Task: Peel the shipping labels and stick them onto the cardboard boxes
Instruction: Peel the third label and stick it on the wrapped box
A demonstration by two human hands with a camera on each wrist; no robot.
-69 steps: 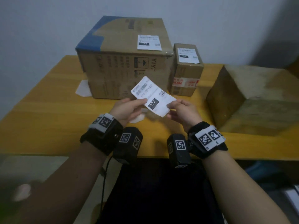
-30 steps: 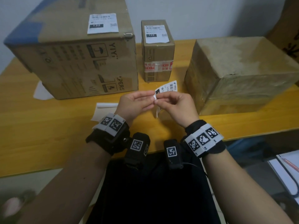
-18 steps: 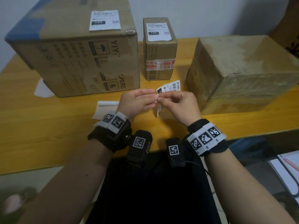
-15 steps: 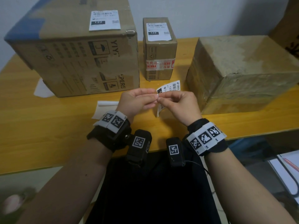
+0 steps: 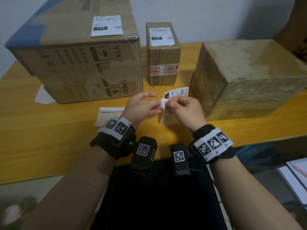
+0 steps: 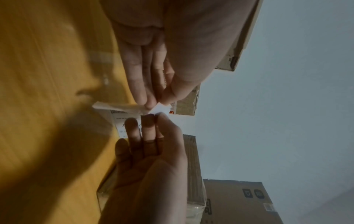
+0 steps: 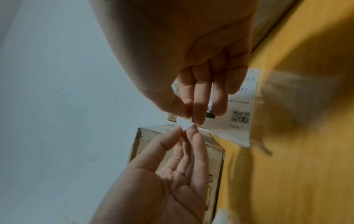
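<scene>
Cardboard boxes stand in a row along the back of the yellow table point(image 5: 49, 143): the big printed box point(image 5: 79, 67) on the left and the small box point(image 5: 163, 53) beside it each carry a white label on top already, while the tape-wrapped box point(image 5: 249, 77) on the right has a bare top, so by my reckoning that one is waiting for its label. Two loose white sheets, likely spent backings point(image 5: 108, 117), lie on the table in front of the big box and at its left side. Just above the table, in front of the gap between the small box and the wrapped one, the shipping label point(image 5: 177, 93) is held between both hands. The left hand point(image 5: 141, 107) pinches a lifted white corner between thumb and fingertips, its other fingers loosely extended; the right hand point(image 5: 187, 108) pinches the sheet right beside it, fingers curled. Peeling looks only just started at that corner. The next move calls for pulling the two layers steadily apart without creasing the sticky face.
</scene>
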